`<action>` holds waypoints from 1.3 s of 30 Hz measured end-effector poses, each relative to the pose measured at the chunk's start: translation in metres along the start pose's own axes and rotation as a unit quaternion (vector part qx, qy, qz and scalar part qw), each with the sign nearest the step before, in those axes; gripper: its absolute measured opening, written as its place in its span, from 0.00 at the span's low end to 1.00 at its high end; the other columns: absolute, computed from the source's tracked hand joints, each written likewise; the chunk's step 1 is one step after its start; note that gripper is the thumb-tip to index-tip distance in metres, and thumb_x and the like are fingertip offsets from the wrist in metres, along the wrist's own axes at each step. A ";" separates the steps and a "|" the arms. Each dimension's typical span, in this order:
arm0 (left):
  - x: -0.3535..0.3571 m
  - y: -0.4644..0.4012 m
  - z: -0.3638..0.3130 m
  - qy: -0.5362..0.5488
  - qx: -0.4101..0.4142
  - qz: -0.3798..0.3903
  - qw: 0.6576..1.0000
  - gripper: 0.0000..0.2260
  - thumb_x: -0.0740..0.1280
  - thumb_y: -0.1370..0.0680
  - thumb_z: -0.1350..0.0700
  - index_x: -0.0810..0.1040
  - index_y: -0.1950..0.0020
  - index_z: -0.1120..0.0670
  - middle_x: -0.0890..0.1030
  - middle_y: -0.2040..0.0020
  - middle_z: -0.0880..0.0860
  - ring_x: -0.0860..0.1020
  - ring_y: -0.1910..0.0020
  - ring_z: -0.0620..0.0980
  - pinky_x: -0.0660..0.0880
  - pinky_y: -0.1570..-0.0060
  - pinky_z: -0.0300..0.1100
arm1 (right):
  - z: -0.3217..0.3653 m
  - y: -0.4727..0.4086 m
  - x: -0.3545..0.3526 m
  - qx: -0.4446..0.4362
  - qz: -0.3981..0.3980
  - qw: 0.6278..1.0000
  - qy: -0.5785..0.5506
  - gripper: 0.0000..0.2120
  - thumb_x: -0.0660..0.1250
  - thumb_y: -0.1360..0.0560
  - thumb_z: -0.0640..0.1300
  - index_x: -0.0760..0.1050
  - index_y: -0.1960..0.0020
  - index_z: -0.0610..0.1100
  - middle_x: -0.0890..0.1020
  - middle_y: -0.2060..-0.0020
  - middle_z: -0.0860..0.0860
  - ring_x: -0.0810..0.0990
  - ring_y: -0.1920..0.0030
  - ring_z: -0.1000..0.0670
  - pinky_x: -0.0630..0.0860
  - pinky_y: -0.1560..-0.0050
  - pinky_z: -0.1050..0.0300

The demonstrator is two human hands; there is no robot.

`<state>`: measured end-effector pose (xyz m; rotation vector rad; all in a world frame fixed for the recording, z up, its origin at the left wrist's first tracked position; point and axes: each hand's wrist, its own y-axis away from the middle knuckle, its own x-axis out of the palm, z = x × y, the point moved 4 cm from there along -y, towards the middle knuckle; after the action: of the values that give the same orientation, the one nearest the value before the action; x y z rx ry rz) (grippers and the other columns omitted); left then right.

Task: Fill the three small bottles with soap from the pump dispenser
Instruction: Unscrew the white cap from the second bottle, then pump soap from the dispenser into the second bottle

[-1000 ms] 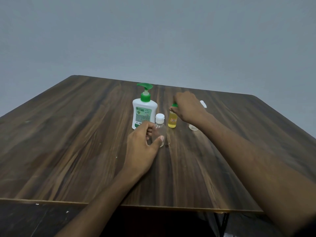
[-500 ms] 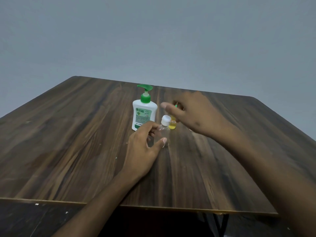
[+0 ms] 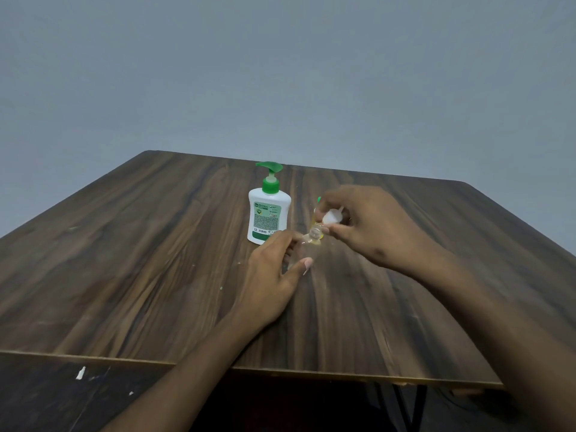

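The clear small bottle [image 3: 307,247] is standing upright near the table's [image 3: 124,260] middle, gripped by the left hand [image 3: 274,275]. The right hand [image 3: 364,226] is pinching its white cap [image 3: 332,217] just above the neck. The pump dispenser [image 3: 268,210] is standing just to the far left, nearer the left hand.

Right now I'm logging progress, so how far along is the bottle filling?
Early. Done: the white cap looks lifted off the clear bottle; the right hand pinches it just above the neck. In hand: the left hand grips that bottle, which looks empty. Left: pumping soap from the dispenser, which neither hand touches, into it, then the other bottles, including the yellow one.
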<state>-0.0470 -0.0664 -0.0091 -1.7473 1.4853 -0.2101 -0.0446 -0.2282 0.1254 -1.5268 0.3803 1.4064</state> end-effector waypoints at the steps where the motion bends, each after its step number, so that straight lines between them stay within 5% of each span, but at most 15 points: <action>1: 0.000 0.000 0.000 0.002 -0.002 -0.007 1.000 0.11 0.74 0.22 0.53 0.81 0.41 0.52 0.83 0.49 0.45 0.81 0.50 0.45 0.80 0.49 0.45 | -0.006 0.004 -0.005 0.013 -0.014 1.000 -0.016 0.04 0.73 0.28 0.46 0.80 0.54 0.53 0.82 0.58 0.60 0.78 0.58 0.60 0.73 0.59 0.57; 6: -0.004 -0.001 -0.001 0.009 -0.021 -0.037 0.999 0.10 0.73 0.24 0.53 0.81 0.43 0.53 0.84 0.49 0.44 0.81 0.51 0.44 0.79 0.51 0.38 | -0.051 0.046 0.012 0.139 -0.075 0.982 -0.104 0.06 0.77 0.31 0.48 0.80 0.58 0.52 0.83 0.63 0.59 0.80 0.61 0.59 0.72 0.63 0.67; 14: -0.005 -0.001 0.002 0.001 -0.027 -0.048 0.998 0.09 0.72 0.23 0.52 0.80 0.45 0.51 0.83 0.50 0.43 0.81 0.51 0.44 0.80 0.52 0.39 | -0.088 0.090 0.069 0.271 -0.100 0.950 -0.117 0.09 0.79 0.32 0.45 0.78 0.63 0.52 0.84 0.65 0.60 0.82 0.62 0.62 0.81 0.58 0.56; 23: -0.007 -0.002 0.003 0.008 -0.028 -0.065 0.997 0.08 0.73 0.23 0.51 0.80 0.45 0.51 0.83 0.51 0.43 0.81 0.50 0.44 0.77 0.53 0.30 | -0.089 0.100 0.078 0.269 -0.103 0.949 -0.129 0.09 0.77 0.30 0.42 0.78 0.61 0.54 0.84 0.62 0.61 0.83 0.59 0.64 0.81 0.56 0.58; 28: -0.035 -0.005 0.002 0.051 -0.077 -0.164 0.982 0.09 0.75 0.24 0.54 0.82 0.46 0.54 0.85 0.53 0.47 0.82 0.56 0.44 0.75 0.58 0.30 | -0.079 0.097 0.056 0.260 -0.129 0.950 -0.116 0.07 0.76 0.27 0.47 0.79 0.53 0.54 0.84 0.55 0.60 0.82 0.54 0.59 0.80 0.53 0.56; 33: -0.094 -0.034 0.009 0.045 -0.047 -0.230 0.971 0.08 0.71 0.24 0.56 0.81 0.45 0.51 0.81 0.56 0.43 0.75 0.61 0.39 0.71 0.60 0.32 | -0.055 0.055 0.006 0.181 -0.164 0.964 -0.110 0.02 0.72 0.24 0.45 0.80 0.54 0.52 0.84 0.57 0.62 0.82 0.57 0.62 0.80 0.55 0.59; 39: -0.105 -0.064 0.060 -0.064 0.006 -0.161 0.985 0.11 0.68 0.22 0.54 0.79 0.43 0.57 0.81 0.51 0.49 0.76 0.55 0.38 0.71 0.57 0.33 | -0.004 -0.075 -0.011 0.037 -0.155 0.983 -0.095 0.07 0.64 0.23 0.48 0.80 0.55 0.48 0.83 0.59 0.55 0.81 0.55 0.56 0.80 0.51 0.52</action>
<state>0.0062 0.0531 0.0326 -1.9478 1.1037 -0.2665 0.0121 -0.2011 0.1674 -1.3139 0.0718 1.2612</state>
